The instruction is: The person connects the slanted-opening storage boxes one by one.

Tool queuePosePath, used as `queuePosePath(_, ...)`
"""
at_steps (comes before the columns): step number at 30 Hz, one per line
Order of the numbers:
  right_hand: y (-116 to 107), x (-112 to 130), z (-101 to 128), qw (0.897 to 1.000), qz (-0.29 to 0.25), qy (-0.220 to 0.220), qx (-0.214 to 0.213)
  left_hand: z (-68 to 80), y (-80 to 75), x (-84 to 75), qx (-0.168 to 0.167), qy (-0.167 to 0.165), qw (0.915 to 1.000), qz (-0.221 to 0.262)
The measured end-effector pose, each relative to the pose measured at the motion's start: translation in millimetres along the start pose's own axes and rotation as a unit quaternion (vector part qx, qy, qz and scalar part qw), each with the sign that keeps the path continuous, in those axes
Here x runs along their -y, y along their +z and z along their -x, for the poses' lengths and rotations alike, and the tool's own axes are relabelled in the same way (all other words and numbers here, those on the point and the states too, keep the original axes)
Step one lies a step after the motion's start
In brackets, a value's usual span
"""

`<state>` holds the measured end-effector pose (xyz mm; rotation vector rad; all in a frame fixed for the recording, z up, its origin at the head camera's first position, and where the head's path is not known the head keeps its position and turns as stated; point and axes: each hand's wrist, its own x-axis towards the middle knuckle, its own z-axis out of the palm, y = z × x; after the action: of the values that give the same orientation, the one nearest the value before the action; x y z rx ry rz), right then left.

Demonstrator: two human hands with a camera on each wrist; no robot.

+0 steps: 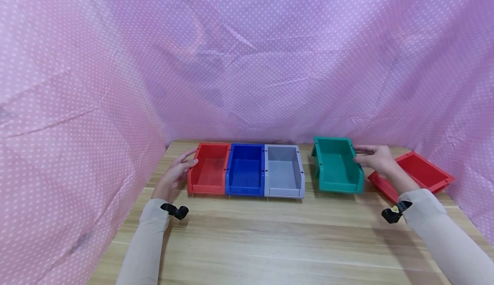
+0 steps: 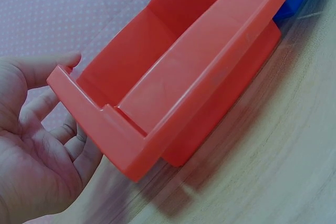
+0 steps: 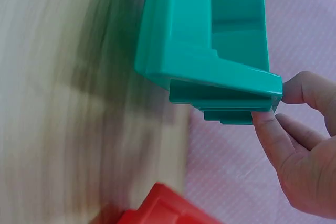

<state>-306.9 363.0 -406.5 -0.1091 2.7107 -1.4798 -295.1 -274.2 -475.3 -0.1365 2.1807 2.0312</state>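
Observation:
Three bins stand side by side in a row: a red bin [image 1: 208, 169], a blue bin [image 1: 245, 170] and a grey bin [image 1: 283, 172]. My left hand [image 1: 178, 170] lies flat against the red bin's [image 2: 184, 77] outer left wall, with its fingers [image 2: 58, 129] straight and the thumb by the rim. A green bin [image 1: 337, 165] stands apart to the right of the row. My right hand [image 1: 376, 157] pinches the green bin's [image 3: 210, 30] right wall at the rim, thumb above and fingers [image 3: 268, 127] below.
A second red bin [image 1: 418, 171] lies at an angle behind my right hand. Everything rests on a wooden table [image 1: 270, 242]. Pink dotted cloth [image 1: 247, 62] closes in the back and both sides. A gap separates the grey bin from the green one.

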Motion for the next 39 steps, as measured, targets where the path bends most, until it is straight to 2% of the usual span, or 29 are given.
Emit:
queuePosePath(5,4.3,17.6,7.3,1.0,0.001,0.017,-0.004,-1.0,0.9,0.2,0.004,0.002,1.0,-0.002)
queuePosePath(15,12.8,38.4,15.7,1.0,-0.004,0.015,-0.005,-0.8,-0.6,-0.6,-0.001,-0.001,1.0,-0.004)
queuePosePath(23,15.5,45.3,17.8,1.0,0.01,0.016,0.003,-0.4,-1.4,-0.3,0.0,0.0,1.0,0.002)
queuePosePath(30,16.8,48.1,17.4,1.0,0.002,0.02,0.002,-1.5,-0.2,1.1,0.006,0.005,1.0,0.004)
queuePosePath(39,19.6,43.7,12.5,1.0,-0.007,0.012,0.001,-1.6,1.5,0.2,0.001,-0.005,0.9996,0.026)
